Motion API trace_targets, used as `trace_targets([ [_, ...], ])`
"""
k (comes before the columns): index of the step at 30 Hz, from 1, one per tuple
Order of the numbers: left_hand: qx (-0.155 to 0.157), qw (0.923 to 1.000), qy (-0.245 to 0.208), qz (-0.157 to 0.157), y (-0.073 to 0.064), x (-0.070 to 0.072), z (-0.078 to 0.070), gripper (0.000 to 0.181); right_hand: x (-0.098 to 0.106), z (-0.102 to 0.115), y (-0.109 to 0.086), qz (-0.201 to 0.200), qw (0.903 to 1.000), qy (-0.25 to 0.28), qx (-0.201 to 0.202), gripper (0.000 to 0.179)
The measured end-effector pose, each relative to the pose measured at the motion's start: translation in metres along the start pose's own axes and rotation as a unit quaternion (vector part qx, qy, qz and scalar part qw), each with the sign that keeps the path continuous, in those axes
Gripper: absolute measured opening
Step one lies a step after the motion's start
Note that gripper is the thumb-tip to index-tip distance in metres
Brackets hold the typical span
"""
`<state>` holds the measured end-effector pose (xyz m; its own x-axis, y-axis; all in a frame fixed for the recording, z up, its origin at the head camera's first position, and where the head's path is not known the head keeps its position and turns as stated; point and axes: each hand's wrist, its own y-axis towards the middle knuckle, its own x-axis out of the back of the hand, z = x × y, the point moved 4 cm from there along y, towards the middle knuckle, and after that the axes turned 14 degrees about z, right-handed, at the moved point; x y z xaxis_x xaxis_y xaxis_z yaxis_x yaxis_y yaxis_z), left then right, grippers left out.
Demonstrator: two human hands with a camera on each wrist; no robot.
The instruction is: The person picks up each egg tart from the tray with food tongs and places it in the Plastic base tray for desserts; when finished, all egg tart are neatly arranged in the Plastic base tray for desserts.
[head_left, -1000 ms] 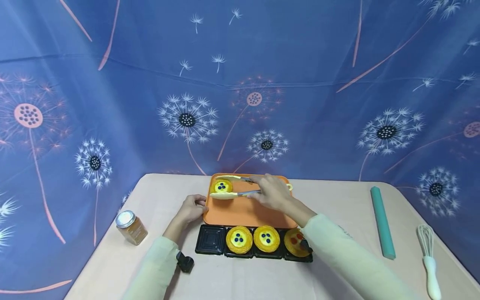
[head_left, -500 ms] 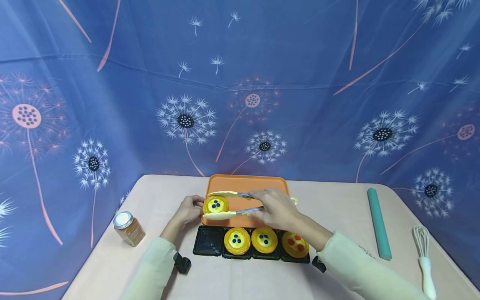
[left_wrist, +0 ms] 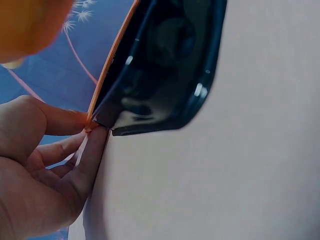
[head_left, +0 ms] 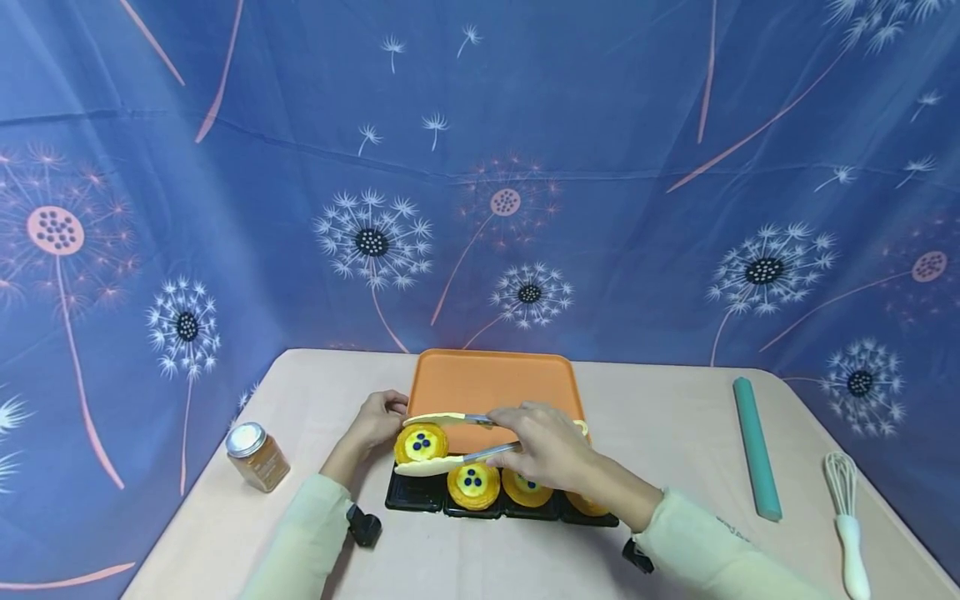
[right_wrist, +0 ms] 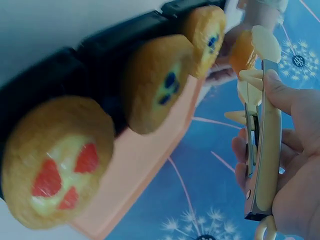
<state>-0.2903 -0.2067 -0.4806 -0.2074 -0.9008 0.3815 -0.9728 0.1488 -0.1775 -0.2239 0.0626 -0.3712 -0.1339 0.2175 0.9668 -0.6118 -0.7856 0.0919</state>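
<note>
My right hand (head_left: 551, 446) grips cream-tipped metal tongs (head_left: 429, 467). Between the tong tips is an egg tart (head_left: 422, 444) with several blue dots, above the leftmost compartment of the black tray (head_left: 412, 495). My left hand (head_left: 377, 421) pinches the left edge of the orange tray (head_left: 491, 379); its thumb and finger on that edge show in the left wrist view (left_wrist: 55, 150). Two blue-dotted tarts, one left (head_left: 474, 487) and one right (head_left: 527, 492), sit in the middle compartments. A red-topped tart (right_wrist: 59, 165) fills the rightmost one, partly hidden by my arm in the head view.
A jar with a silver lid (head_left: 258, 457) stands on the left of the table. Over on the right lie a teal rolling pin (head_left: 757, 450) and a white-handled whisk (head_left: 849, 533). A blue dandelion-print cloth (head_left: 630, 250) hangs behind the table.
The tongs and tart have come from the back left of the orange tray towards me, to above the black tray's leftmost compartment. My left hand has stayed at the orange tray's edge.
</note>
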Motion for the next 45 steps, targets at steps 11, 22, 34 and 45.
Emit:
trace_targets([
  [11, 0.005, 0.9998, -0.020, 0.002, 0.003, -0.003, 0.001, 0.033, -0.023, 0.004, -0.001, 0.032, 0.9993, 0.006, -0.018, 0.054],
  [22, 0.007, 0.9999, -0.004, 0.009, 0.004, -0.004, -0.004, 0.031, -0.031, 0.004, -0.004, 0.030, 0.9993, 0.009, -0.021, 0.053],
  [34, -0.001, 0.9996, -0.024, 0.013, 0.005, -0.004, -0.004, 0.034, -0.024, 0.002, -0.010, 0.034, 0.9975, 0.027, -0.056, 0.077],
  [45, 0.015, 0.9996, -0.020, 0.011, 0.001, -0.002, 0.002, 0.031, 0.009, -0.024, -0.055, -0.027, 0.9886, 0.084, -0.122, 0.079],
])
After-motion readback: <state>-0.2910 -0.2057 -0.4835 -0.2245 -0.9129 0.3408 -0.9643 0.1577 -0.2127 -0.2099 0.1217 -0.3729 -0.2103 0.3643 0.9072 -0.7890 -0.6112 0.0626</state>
